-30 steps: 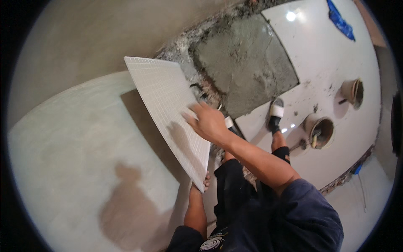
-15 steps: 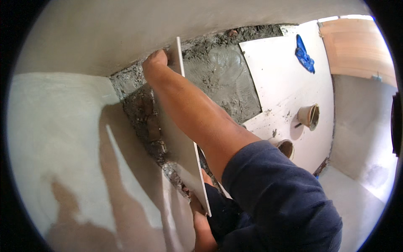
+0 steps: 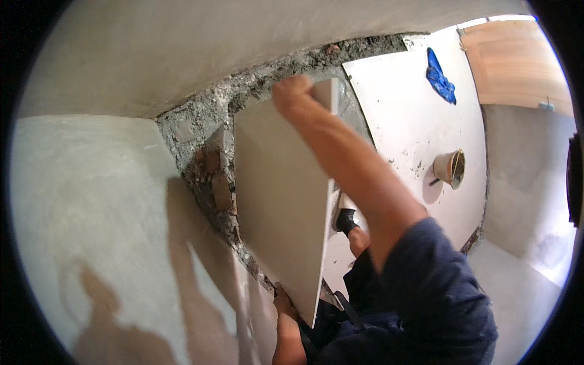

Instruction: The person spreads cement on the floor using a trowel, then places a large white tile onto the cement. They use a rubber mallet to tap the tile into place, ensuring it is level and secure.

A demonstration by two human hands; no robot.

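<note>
Two hands grasp the tile [image 3: 277, 182]: the left hand [image 3: 285, 306] at its near corner, the right hand [image 3: 293, 94] at its far edge, that grip partly hidden. It stands tilted; firm, even support at opposite ends should prevent twisting. Mortar [image 3: 348, 108] shows just right of it, a bucket [image 3: 446, 169] well right; rubble [image 3: 204, 167] lies left, best kept off its edge.

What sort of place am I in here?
Likely a room under renovation: a large tile tilted up off the floor, rough rubble along the wall, and a bucket standing nearby.
</note>
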